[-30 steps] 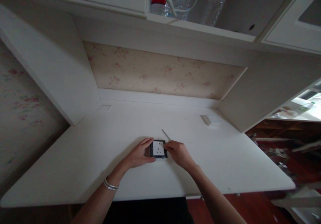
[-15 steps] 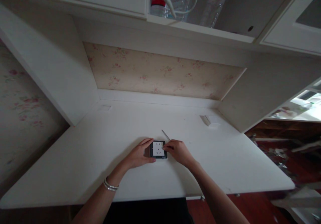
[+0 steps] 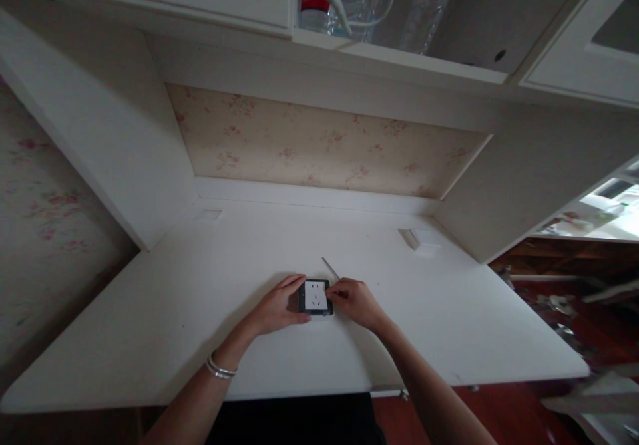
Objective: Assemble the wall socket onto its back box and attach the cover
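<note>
A five-hole wall socket (image 3: 315, 295) lies face up on the white desk (image 3: 269, 240), near its front edge and directly ahead of the person, its white face bordered by a dark frame (image 3: 320, 312). The left hand (image 3: 273, 308) is curved around the socket from the left, fingers at the far edge and thumb at the near edge, so it holds the piece between them. The right hand (image 3: 357, 302) is narrow, its fingers bunched at the socket's right edge; whether they pinch some small part there is too small to tell. A slim metal rod (image 3: 330, 268), perhaps a tool shaft, slants out past the right hand's far side, and whether that hand grips it or merely covers its end cannot be told. The step in hand looks like fingertip work on the socket's right border while the left hand braces it. The next move seems to call for a firm left hold, so the socket does not slide, and light, exact pressure from the right fingertips. A white block-like piece (image 3: 423, 239) sits toward the desk's right rear, well apart from both hands.
</note>
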`<state>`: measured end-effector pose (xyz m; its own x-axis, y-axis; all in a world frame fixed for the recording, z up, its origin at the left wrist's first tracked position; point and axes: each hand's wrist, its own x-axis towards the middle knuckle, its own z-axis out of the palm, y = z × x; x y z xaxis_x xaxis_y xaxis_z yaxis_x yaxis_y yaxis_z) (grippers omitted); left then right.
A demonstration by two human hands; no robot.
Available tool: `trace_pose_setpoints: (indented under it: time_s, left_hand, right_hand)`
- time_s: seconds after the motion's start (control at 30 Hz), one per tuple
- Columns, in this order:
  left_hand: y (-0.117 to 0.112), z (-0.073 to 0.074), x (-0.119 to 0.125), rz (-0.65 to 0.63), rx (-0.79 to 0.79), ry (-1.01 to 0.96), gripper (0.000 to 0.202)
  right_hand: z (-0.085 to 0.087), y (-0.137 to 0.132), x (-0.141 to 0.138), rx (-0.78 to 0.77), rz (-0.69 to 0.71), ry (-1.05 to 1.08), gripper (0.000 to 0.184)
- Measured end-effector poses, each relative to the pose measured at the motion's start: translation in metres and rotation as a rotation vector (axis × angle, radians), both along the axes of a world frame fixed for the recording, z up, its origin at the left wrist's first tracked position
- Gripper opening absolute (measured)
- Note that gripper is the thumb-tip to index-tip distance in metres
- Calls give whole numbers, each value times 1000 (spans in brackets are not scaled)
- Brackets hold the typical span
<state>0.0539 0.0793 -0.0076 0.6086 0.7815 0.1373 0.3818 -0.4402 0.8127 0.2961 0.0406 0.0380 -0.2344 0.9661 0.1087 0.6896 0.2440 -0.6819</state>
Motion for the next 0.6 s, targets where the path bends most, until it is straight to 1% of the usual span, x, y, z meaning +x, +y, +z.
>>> trace_pose_setpoints:
  time_s: [0.13,0.27,0.4,0.6]
  left_hand:
    - [0,-1,0,-10,6,3,86]
    - [0,-1,1,-7,1,-1,86]
    - [1,-2,0,0,-9,-7,87]
    - [1,-2,1,3,-13,-19,86]
  right_hand:
    - [-5,2,1,3,-19,23,16]
    - [-4,-1,0,21,-34,-4,15]
    - [0,-9,-2,66,-3,-121,20]
    - [3,-25,-6,124,5,-343,31]
